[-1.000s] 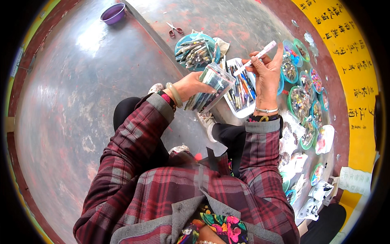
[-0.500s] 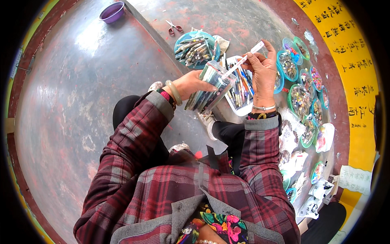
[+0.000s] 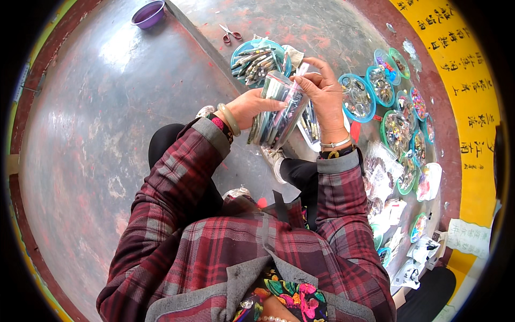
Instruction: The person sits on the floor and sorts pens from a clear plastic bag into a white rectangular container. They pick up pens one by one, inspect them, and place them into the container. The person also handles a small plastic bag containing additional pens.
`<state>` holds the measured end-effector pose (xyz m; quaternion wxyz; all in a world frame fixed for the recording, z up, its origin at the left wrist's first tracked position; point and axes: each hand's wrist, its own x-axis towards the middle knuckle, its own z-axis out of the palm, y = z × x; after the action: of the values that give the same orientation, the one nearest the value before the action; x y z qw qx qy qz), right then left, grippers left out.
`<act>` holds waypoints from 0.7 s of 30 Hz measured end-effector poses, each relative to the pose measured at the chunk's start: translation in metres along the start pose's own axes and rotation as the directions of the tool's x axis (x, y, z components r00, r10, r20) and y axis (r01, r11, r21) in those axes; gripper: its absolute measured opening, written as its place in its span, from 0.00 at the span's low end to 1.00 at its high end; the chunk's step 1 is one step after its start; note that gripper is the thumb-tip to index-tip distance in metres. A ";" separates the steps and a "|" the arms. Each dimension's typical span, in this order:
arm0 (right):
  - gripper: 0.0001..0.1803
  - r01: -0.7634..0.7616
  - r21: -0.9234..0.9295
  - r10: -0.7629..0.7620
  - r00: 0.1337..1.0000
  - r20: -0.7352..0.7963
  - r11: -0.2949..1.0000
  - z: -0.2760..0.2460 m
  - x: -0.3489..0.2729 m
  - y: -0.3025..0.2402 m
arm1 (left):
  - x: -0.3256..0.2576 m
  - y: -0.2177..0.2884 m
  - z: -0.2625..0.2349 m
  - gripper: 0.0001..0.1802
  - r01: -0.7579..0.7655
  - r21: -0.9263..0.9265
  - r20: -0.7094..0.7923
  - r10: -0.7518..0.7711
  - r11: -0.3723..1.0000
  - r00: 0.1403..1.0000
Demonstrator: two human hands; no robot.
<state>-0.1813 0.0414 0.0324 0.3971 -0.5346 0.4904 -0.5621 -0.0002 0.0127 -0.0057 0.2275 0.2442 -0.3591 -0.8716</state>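
Observation:
A clear plastic bag (image 3: 274,126) packed with pens hangs tilted in front of me. My left hand (image 3: 251,109) is closed around its left side, the thumb lying across the front. At the bag's upper right corner, my right hand (image 3: 325,97) pinches a slim white pen-like stick (image 3: 302,70), which points down into the bag's mouth. Its lower end is hard to make out among the pens. Just beyond the bag, a blue basin (image 3: 288,63) holds a heap of pens. Below my right hand, a white tray (image 3: 315,144) with more pens is partly covered.
Red-handled scissors (image 3: 232,37) lie on the floor beyond the basin. A purple bowl (image 3: 148,15) stands at the far left. On the right are several round baskets of small items, including a blue basket (image 3: 358,97), and white plastic bags (image 3: 383,166).
My right hand has moved left and toward me, bringing the white stick down into the bag. The bag stands more upright. A blue basket is now uncovered beside my right hand.

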 end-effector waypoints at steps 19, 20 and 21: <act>0.18 0.119 -0.210 -0.083 0.981 0.176 0.970 -0.004 0.003 -0.001 | -0.003 0.005 0.004 0.19 -0.127 -0.016 0.001 0.127 0.992 0.992; 0.17 0.047 -0.130 -0.033 0.994 0.106 0.990 -0.009 0.005 -0.001 | -0.003 0.006 0.003 0.19 -0.136 -0.015 -0.011 0.136 0.991 0.991; 0.17 -0.021 -0.044 0.023 0.999 0.041 0.999 -0.015 0.007 -0.001 | -0.004 0.008 0.002 0.19 -0.145 -0.015 -0.025 0.145 0.989 0.989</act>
<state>-0.1970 0.0368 0.0360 0.4017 -0.5492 0.4999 -0.5358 0.0039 0.0107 0.0027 0.2965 0.2259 -0.3657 -0.8528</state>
